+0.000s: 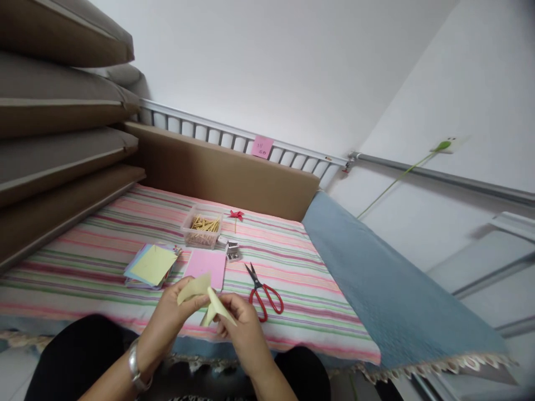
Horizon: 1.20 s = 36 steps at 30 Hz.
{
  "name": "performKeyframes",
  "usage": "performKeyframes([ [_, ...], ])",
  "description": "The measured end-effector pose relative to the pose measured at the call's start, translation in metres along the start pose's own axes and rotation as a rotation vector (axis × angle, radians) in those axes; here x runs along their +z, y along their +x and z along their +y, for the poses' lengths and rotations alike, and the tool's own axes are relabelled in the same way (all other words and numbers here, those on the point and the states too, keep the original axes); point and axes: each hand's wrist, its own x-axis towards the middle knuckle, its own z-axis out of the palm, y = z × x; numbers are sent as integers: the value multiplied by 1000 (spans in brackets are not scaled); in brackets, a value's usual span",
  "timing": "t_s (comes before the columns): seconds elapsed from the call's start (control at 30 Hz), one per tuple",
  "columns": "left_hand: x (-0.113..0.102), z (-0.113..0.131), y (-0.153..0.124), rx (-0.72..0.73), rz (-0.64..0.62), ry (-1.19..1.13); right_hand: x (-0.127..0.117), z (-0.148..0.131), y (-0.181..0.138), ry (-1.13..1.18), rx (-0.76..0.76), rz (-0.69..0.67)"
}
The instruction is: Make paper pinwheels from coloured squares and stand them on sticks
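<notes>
Both my hands hold a folded pale yellow paper [205, 298] above the front edge of a striped cloth [301, 289]. My left hand [173, 314] pinches its left flap, fingers closed. My right hand [242, 328] pinches the lower right fold, fingers closed. A pink paper sheet [205, 266] lies just beyond my hands. Red-handled scissors [262, 292] lie to the right of my right hand, blades open.
A stack of coloured paper squares [151, 266] lies at the left. A clear box of wooden sticks [201, 227] stands further back, with a small red paper pinwheel [236, 214] and a small tin [233, 253] nearby. Cushions [62, 111] pile up at left; blue cloth [376, 278] covers the right.
</notes>
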Motion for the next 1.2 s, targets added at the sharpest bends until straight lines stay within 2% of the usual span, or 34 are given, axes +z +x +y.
performKeyframes([
  [0.2,-1,2,5,-11,91,-68,-16,41,-10,-28,85,40],
  [0.33,-1,0,9,-18,104,-84,-26,67,-22,-95,167,57],
  [0.53,-1,-11,14,-38,119,-101,-34,87,-33,-184,147,75],
  [0.8,1,-14,17,-39,123,-74,-35,97,-30,-261,63,176],
  [1.07,0,-16,18,-48,116,-76,-31,92,-29,-276,72,130],
  [1.2,3,-15,15,-39,83,-76,-28,81,-28,-355,25,140],
])
